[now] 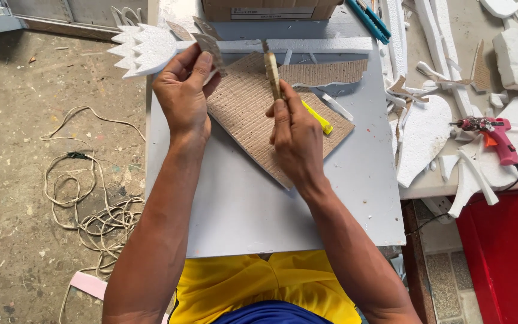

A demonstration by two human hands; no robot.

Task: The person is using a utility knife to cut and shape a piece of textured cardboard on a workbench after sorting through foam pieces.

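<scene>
Cardboard sheet (253, 120) lies on the grey surface (259, 210), the landmark here. Left hand (184, 90) pinches a small cardboard scrap (210, 48) above the sheet's far left corner. Right hand (295, 135) grips a narrow cardboard strip (272, 72) upright over the sheet's middle; a yellow cutter (319, 118) lies just right of that hand on the sheet.

Risks, as I judge: the strip could bend or slip in the pinch; the cutter could get nudged off the sheet; the foam cutout (145, 48) beyond the sheet's left corner could get knocked.

Containers: cardboard box (268, 9) beyond the sheet's far edge, contents hidden; red bin (505, 252) off to the right, inside not visible.
</scene>
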